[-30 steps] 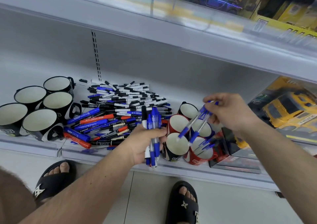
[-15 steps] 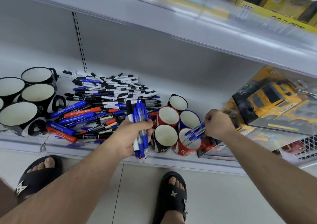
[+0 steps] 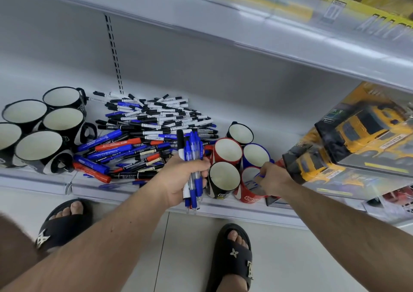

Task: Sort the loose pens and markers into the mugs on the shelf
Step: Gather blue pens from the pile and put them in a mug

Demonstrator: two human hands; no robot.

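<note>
The left hand gripped a bundle of pens, light, stiff and likely slippery, best held mid-barrel, while the right hand pinched blue pens over the red mug at its 9 o'clock.

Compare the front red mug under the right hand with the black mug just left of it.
The glossy red ceramic mug has blue pens in it, and the right hand is at its rim; the glossy black ceramic mug looks empty and nothing touches it. Outside, one is red, the other black. Both are upright, white inside, carry a small logo low on the front, and stand at the shelf edge.
</note>
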